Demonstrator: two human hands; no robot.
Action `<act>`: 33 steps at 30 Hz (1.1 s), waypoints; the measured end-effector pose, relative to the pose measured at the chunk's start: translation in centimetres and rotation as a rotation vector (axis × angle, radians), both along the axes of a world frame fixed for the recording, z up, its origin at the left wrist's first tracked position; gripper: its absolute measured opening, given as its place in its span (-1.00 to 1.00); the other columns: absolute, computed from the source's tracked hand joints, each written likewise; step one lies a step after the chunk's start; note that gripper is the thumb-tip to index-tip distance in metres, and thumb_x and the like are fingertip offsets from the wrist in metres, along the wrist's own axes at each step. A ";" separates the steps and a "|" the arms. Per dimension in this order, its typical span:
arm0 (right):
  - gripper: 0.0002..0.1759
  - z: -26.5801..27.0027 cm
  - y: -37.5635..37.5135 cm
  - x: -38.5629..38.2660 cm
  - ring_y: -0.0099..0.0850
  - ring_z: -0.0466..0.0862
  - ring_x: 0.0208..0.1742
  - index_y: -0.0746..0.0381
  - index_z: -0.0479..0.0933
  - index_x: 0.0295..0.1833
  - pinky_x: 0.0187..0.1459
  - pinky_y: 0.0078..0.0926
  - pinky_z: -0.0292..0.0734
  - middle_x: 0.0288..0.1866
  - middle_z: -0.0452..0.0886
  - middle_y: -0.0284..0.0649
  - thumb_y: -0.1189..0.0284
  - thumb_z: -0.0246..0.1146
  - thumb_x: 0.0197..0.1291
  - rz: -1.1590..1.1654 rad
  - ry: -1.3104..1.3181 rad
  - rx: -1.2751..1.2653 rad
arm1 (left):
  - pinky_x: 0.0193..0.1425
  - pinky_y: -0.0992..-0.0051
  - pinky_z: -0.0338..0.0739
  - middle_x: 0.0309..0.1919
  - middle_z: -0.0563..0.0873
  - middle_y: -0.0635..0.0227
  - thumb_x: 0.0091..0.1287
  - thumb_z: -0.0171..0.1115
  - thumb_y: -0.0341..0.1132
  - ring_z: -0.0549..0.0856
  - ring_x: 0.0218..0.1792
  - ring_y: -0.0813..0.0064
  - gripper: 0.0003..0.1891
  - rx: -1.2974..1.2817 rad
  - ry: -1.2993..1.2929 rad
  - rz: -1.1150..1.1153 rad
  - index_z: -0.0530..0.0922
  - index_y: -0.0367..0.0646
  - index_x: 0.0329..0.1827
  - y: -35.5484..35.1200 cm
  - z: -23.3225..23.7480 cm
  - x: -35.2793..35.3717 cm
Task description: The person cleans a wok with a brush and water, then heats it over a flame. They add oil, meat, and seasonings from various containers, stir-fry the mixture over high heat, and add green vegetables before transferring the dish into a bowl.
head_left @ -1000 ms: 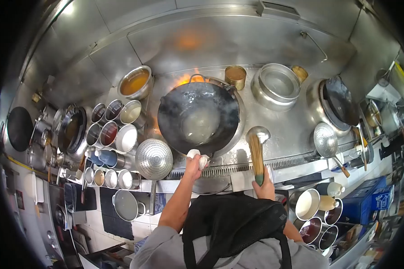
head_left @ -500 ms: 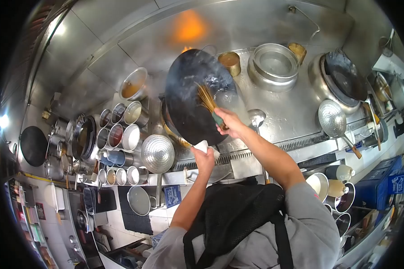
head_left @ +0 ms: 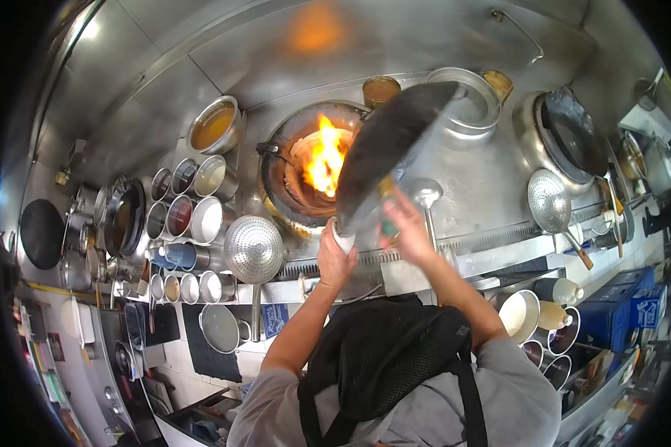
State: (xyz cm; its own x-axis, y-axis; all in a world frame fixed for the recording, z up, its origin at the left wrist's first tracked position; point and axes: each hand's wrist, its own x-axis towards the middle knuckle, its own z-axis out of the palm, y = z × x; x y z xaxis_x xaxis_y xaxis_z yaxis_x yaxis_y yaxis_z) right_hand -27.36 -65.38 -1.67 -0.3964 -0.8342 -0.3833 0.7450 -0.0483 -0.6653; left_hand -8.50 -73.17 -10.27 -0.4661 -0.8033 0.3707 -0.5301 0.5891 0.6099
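Note:
My left hand (head_left: 335, 257) grips the near handle of a black wok (head_left: 391, 145) through a white cloth (head_left: 343, 240). The wok is lifted off the burner and tipped up steeply to the right, its dark underside facing me. My right hand (head_left: 404, 227) is behind the wok's lower edge, closed on the green handle of a bamboo brush (head_left: 386, 223), whose bristles are hidden by the wok. The open burner ring (head_left: 294, 160) shows a tall orange flame (head_left: 324, 160).
Steel bowls of sauces and seasonings (head_left: 190, 216) crowd the left. A perforated strainer ladle (head_left: 255, 249) lies beside them. A ladle (head_left: 425, 194) rests right of the burner. A large steel pot (head_left: 473, 112), a second wok (head_left: 570, 141) and another strainer (head_left: 550, 201) stand right.
The wok has been lifted off the burner and swung to the right, tilted steeper, uncovering the flame. My right hand with the brush dropped lower, behind the wok's edge.

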 end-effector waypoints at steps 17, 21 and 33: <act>-0.04 9.8 9.2 -13.2 -0.37 0.67 -0.02 0.21 0.00 0.70 0.04 -0.43 0.59 0.15 0.63 -0.02 0.48 0.38 0.31 -0.469 1.685 0.485 | -0.08 0.32 0.69 0.00 0.64 0.02 0.30 0.20 -0.36 0.72 -0.05 0.29 -0.55 0.930 0.584 0.300 0.40 -0.41 0.19 -6.4 -5.4 4.2; -0.02 -4.2 14.6 -11.7 0.29 0.59 0.23 0.36 -0.07 0.65 0.26 0.02 0.48 0.27 0.54 0.37 0.41 0.34 0.27 -0.664 1.912 0.687 | -0.51 0.36 0.70 -0.16 0.69 0.17 0.30 0.20 -0.40 0.76 -0.25 0.39 -0.74 1.199 0.731 0.212 0.52 -0.31 0.01 -7.2 -6.9 4.1; -0.08 0.7 14.2 -8.3 0.31 0.58 0.23 0.22 0.04 0.66 0.19 0.07 0.51 0.32 0.51 0.36 0.38 0.35 0.29 -0.458 1.826 0.770 | -0.12 0.13 0.81 -0.03 0.66 0.13 0.41 0.22 -0.37 0.76 -0.08 0.15 -0.69 1.693 1.001 0.141 0.44 -0.18 0.16 -8.0 -4.8 4.6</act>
State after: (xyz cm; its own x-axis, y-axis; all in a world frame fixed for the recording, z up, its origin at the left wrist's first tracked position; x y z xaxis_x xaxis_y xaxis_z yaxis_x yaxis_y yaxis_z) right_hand -35.70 -51.17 -0.98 -0.7442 -0.4729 0.4718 -0.6639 0.6015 -0.4443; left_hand -3.88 -81.14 -15.05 -0.5244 -0.5617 -0.6399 0.3187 -0.8264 0.4642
